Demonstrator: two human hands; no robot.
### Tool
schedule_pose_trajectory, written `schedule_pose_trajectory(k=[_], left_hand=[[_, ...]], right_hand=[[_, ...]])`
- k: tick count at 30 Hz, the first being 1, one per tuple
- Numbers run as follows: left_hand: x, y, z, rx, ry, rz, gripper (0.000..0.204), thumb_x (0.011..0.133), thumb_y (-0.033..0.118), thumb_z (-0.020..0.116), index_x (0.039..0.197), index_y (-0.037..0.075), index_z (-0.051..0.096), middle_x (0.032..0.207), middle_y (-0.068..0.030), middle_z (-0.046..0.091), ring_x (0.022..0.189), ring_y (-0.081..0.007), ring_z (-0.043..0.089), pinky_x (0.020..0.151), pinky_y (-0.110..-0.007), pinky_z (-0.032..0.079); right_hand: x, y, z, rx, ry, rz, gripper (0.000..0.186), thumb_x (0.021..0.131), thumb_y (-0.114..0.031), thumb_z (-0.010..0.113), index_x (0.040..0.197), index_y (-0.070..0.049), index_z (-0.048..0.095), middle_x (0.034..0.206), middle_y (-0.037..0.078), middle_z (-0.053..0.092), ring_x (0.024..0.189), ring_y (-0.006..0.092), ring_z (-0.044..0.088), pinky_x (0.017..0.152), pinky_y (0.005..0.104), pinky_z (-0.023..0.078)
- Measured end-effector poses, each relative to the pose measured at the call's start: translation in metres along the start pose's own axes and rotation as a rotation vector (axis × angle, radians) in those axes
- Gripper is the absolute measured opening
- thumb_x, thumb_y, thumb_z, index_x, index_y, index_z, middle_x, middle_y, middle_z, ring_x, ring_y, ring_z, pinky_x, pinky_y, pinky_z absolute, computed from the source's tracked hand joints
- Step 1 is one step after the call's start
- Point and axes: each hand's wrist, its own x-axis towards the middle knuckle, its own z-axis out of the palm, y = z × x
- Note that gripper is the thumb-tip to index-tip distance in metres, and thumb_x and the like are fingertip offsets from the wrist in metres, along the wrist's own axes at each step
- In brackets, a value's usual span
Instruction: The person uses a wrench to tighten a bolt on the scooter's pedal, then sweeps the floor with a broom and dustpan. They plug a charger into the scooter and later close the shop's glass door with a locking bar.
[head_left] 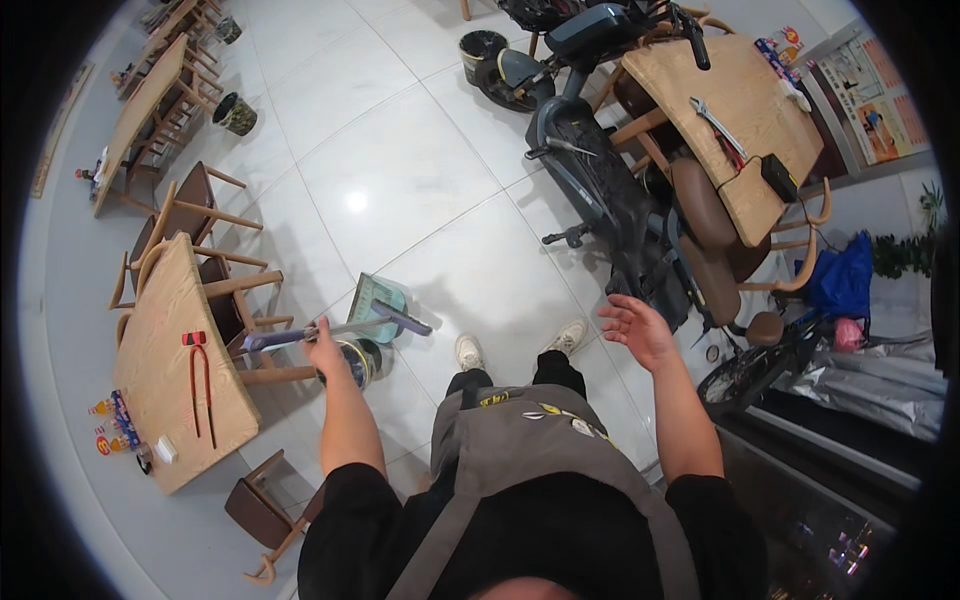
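Though partly covered by the closed fingers of the left hand [321,347], identifiable as a long-handled lavender-and-grey broom [355,326], near left, clamped at the handle. Right hand [640,332] well apart, holding nothing, fingers spread. Black-and-grey electric scooter [585,185] at right, cut off at far edge, in the way of a pale wooden table [700,75]. Translucent teal dustpan [366,290] beyond broom head. Round bucket [358,358], half hidden behind left forearm; contents impossible to tell. Black patterned bin [236,116] far left; contents unclear.
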Motion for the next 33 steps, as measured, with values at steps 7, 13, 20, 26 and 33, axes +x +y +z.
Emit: schedule_pose_trajectory(k=[7,13,20,26,33], left_hand=[[-0.034,0.064,0.041,0.060,-0.335,-0.018,0.014,0.082,0.002,0.066,0.095,-0.001,0.062,0.077,-0.0043,0.062,0.070,-0.0154,0.060,0.065,-0.029,0.048],[-0.136,0.149,0.086,0.715,-0.990,0.563,0.032,0.076,0.004,0.064,0.108,0.005,0.067,0.085,-0.0156,0.069,0.078,-0.0251,0.070,0.069,-0.036,0.054],[-0.230,0.202,0.126,0.656,-1.534,0.797,0.039,0.071,0.006,0.063,0.109,0.007,0.069,0.092,-0.0220,0.068,0.087,-0.0405,0.066,0.077,-0.041,0.053],[-0.212,0.208,0.184,0.692,-1.204,0.857,0.025,0.077,0.011,0.062,0.098,0.001,0.071,0.095,-0.0172,0.072,0.084,-0.0338,0.070,0.080,-0.038,0.056],[-0.223,0.198,0.212,0.542,-1.672,-0.234,0.019,0.091,0.007,0.054,0.107,-0.001,0.061,0.085,-0.0120,0.068,0.078,-0.0230,0.070,0.070,-0.035,0.060]], right_hand=[[-0.013,0.054,0.050,-0.316,0.084,-0.062,0.043,0.094,-0.019,0.056,0.131,0.002,0.049,0.114,0.018,0.065,0.094,0.0213,0.065,0.079,0.0326,0.053],[-0.004,0.017,0.148,-1.461,0.048,-1.065,0.073,0.076,-0.017,0.073,0.141,-0.004,0.044,0.141,0.019,0.046,0.126,0.0315,0.051,0.104,0.0406,0.044],[-0.003,-0.008,0.154,-1.719,-0.392,-0.567,0.035,0.078,-0.019,0.067,0.109,-0.005,0.058,0.092,0.017,0.069,0.086,0.0359,0.067,0.075,0.0477,0.053],[-0.031,0.009,0.031,-1.381,0.186,-0.477,0.036,0.084,-0.026,0.066,0.114,-0.007,0.061,0.084,0.019,0.069,0.081,0.0395,0.067,0.072,0.0487,0.053],[-0.060,0.026,-0.067,-0.983,0.722,-0.330,0.050,0.082,-0.029,0.072,0.122,-0.001,0.061,0.100,0.026,0.068,0.095,0.0420,0.066,0.084,0.0447,0.052]])
